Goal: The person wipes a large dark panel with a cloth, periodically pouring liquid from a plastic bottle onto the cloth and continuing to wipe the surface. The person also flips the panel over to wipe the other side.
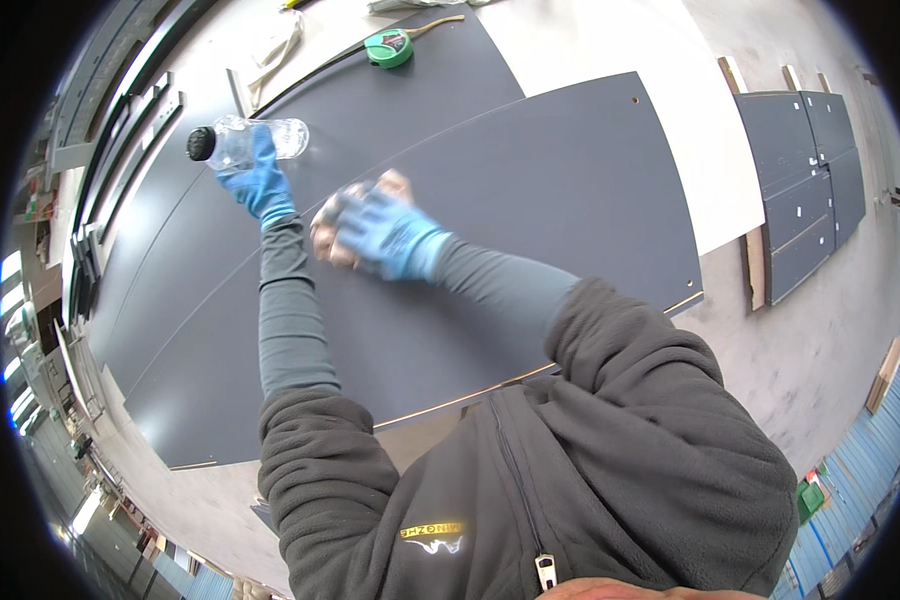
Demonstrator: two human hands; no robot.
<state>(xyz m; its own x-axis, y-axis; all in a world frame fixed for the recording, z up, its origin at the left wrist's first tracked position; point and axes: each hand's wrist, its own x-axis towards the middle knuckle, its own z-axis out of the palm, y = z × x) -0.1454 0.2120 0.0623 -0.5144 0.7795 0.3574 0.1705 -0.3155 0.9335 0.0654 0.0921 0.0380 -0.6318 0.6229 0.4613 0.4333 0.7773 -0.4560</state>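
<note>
A clear plastic bottle (255, 140) with a black cap lies tilted on its side near the far left part of a dark grey panel (530, 190). The left hand (258, 180), in a blue glove, is closed around the bottle's middle and holds it just above or on the panel; which of the 2 cannot be told from this angle. The cap points to the person's left.

Just beside it, the right hand (375, 232), also blue-gloved, presses a pale crumpled cloth (342, 222) flat against the panel, fingers curled over the cloth. Both forearms wear grey sleeves and come up from a dark fleece jacket (570, 470) at the lower edge.

A 2nd dark grey panel (410, 95) lies beyond the first, overlapped by it. On its far edge sits a green tape measure (388, 47). Both panels rest on a white worktable (610, 50). Well apart to the right, more dark grey panels (800, 190) lie stacked on the concrete floor (820, 350).
</note>
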